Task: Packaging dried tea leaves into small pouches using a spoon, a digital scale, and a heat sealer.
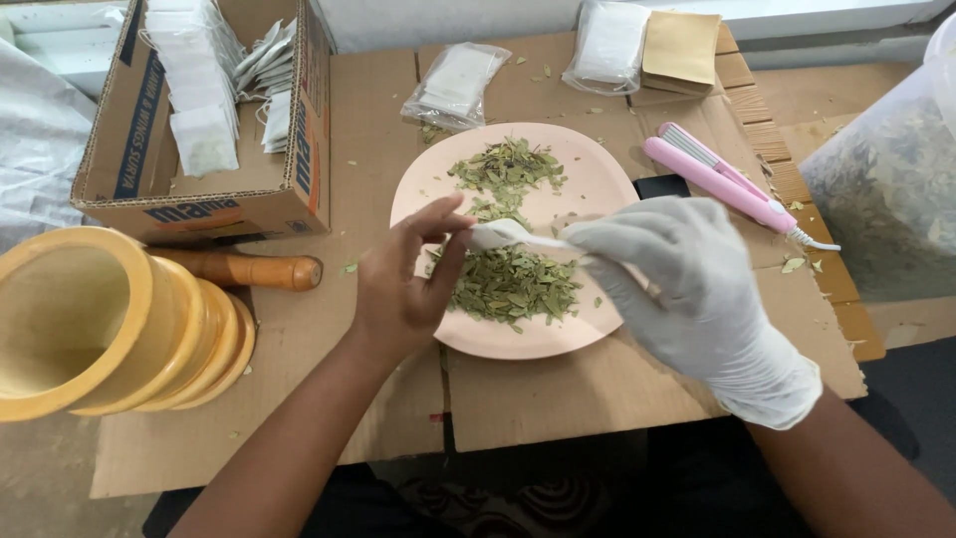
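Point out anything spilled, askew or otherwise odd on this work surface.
Stray dried leaf bits lie scattered on the cardboard outside the pink plate, some beside the pink sealing tool. The yellow mortar lies tipped on its side. Only the right hand is gloved; the left hand is bare.

Bare left hand [403, 289] and gloved right hand [687, 289] pinch a small white sachet [503, 235] above the pink plate [588, 179] of dried leaves [513, 284].

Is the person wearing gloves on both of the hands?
No, only the right hand wears a white glove; the left hand is bare as both pinch a small white sachet above the pink plate.
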